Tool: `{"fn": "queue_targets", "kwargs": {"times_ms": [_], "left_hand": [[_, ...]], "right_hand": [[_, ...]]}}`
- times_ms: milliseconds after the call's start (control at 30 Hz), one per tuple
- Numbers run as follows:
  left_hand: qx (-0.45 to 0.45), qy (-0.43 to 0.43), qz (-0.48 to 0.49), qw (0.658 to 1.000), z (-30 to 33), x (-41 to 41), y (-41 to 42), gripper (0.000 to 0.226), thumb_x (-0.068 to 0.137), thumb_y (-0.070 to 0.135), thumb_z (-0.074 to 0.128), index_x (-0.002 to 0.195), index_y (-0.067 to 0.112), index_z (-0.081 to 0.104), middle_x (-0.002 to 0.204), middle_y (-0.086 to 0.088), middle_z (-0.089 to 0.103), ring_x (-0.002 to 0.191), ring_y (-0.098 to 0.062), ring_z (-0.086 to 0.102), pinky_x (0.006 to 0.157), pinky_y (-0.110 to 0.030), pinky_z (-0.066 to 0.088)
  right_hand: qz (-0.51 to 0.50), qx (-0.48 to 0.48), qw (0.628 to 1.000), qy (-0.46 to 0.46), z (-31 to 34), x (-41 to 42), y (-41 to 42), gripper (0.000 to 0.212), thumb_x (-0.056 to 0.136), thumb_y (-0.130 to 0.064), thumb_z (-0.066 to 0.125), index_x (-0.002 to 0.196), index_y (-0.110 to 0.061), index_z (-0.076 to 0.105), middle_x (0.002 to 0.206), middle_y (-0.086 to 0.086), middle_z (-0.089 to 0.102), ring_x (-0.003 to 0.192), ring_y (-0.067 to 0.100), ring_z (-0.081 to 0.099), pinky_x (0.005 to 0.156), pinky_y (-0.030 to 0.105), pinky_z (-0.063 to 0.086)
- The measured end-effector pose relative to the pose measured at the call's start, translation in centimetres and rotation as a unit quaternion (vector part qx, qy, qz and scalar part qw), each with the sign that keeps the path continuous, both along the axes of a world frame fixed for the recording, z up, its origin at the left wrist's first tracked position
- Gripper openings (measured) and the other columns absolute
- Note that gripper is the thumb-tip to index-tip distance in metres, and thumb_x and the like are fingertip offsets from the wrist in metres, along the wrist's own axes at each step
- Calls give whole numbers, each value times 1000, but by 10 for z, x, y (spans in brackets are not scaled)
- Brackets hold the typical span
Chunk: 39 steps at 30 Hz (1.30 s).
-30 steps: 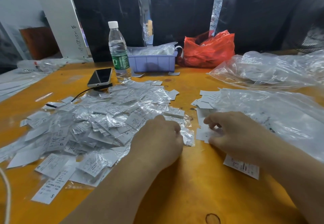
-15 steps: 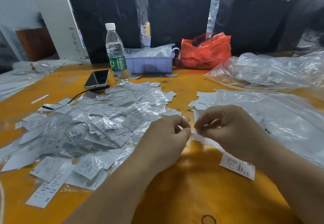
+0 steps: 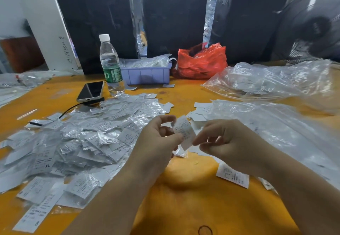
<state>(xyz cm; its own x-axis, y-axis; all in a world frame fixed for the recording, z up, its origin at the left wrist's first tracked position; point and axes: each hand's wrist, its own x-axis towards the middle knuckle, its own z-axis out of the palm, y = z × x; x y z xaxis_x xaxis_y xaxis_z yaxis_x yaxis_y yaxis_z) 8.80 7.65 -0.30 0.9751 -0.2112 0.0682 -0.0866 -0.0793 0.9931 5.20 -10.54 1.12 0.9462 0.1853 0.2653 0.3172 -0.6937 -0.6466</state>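
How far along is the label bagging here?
Done, apparently: a big heap of sleeved labels lies at left. In hand: left hand and right hand pinch one label between them. Left: loose labels lie beyond the right hand.

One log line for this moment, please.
left hand pinches label | right hand pinches same label | label held above orange table | pile of bagged labels at left

Bare left grip point(image 3: 156, 142), bare right grip point(image 3: 233, 142), bare forearms point(image 3: 114, 194)
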Motion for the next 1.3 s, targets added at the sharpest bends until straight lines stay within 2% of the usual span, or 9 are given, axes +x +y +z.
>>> {"fn": "queue_targets", "kwargs": {"times_ms": [167, 267, 367, 533, 700, 833, 1033, 1200, 1300], "left_hand": [[56, -41, -42, 997, -5, -8, -10, 31, 83, 10, 64, 107, 29, 66, 82, -8, 67, 61, -12, 52, 59, -34, 42], [76, -70, -89, 991, -5, -16, -16, 34, 70, 23, 51, 89, 40, 73, 67, 5, 65, 56, -6, 48, 54, -22, 41], [83, -73, -107, 988, -6, -21, -22, 33, 75, 25, 49, 87, 44, 73, 63, 18, 65, 50, 2, 50, 51, -8, 39], [108, -65, -100, 987, -12, -23, -27, 32, 97, 14, 51, 90, 35, 75, 66, 19, 67, 52, 8, 55, 46, -4, 36], [139, -80, -112, 981, -13, -25, -30, 30, 98, 14, 51, 93, 32, 75, 78, 12, 72, 57, 6, 57, 48, -5, 37], [160, -80, -133, 975, -15, -27, -32, 24, 90, 33, 52, 98, 22, 72, 90, 2, 73, 86, -17, 67, 72, -28, 51], [171, -91, -133, 972, -14, -27, -33, 43, 79, 39, 47, 101, 8, 68, 98, -15, 69, 95, -34, 63, 88, -55, 48], [150, -78, -121, 978, -13, -24, -29, 35, 78, 38, 47, 98, 24, 72, 91, 0, 73, 84, -16, 67, 75, -40, 53], [124, -86, -102, 983, -8, -20, -23, 28, 80, 34, 48, 92, 38, 72, 82, 2, 72, 54, -3, 54, 51, -16, 40]], "right_hand": [[-159, -113, 976, -96, 7, -22, -19, 25, 92, -7, 58, 105, -19, 75, 100, -5, 71, 88, 11, 64, 80, 33, 55], [-259, -182, 942, -108, 8, -37, -30, 27, 89, -6, 53, 102, -17, 73, 98, 3, 72, 88, 25, 65, 76, 42, 56], [-318, -269, 908, -54, 1, -45, -33, 24, 89, -9, 50, 102, -18, 68, 98, 4, 68, 87, 27, 61, 71, 38, 55], [-305, -289, 904, 79, -7, -39, -32, 21, 83, -4, 53, 93, -21, 57, 96, 0, 56, 79, 23, 50, 54, 27, 35], [-306, -342, 881, 116, -7, -39, -25, 17, 91, -17, 53, 100, -22, 40, 105, 5, 45, 102, 27, 42, 71, 35, 32], [-303, -315, 891, 125, -6, -42, -21, 23, 90, -8, 57, 96, -20, 38, 84, 2, 44, 85, 25, 36, 65, 35, 35], [-302, -297, 905, 31, -9, -40, -20, 30, 81, 4, 56, 89, -18, 37, 79, -1, 34, 79, 22, 37, 61, 33, 35], [-225, -116, 934, -253, -16, -38, -19, 42, 74, 20, 57, 108, -5, 64, 98, 8, 62, 81, 23, 60, 64, 29, 52], [-155, 130, 949, -243, -13, -33, -16, 33, 83, 9, 65, 103, -17, 67, 96, -3, 66, 83, 7, 65, 68, 14, 50]]}}
